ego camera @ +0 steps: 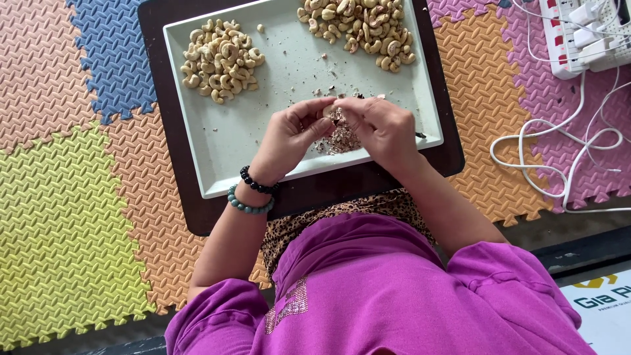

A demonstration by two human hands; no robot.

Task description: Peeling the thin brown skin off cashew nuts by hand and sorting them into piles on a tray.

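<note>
Here, the left hand (289, 135) and right hand (381, 128) meet over the tray (263, 141), fingers pinching one small nut (327, 112) between them, right above the pile of peel bits (340, 139) so scraps fall there.

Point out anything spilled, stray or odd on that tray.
Brown skin flakes lie heaped under both hands, with crumbs scattered up the pale tray. One cashew sits apart from the left pile. Nothing looks damaged.
</note>
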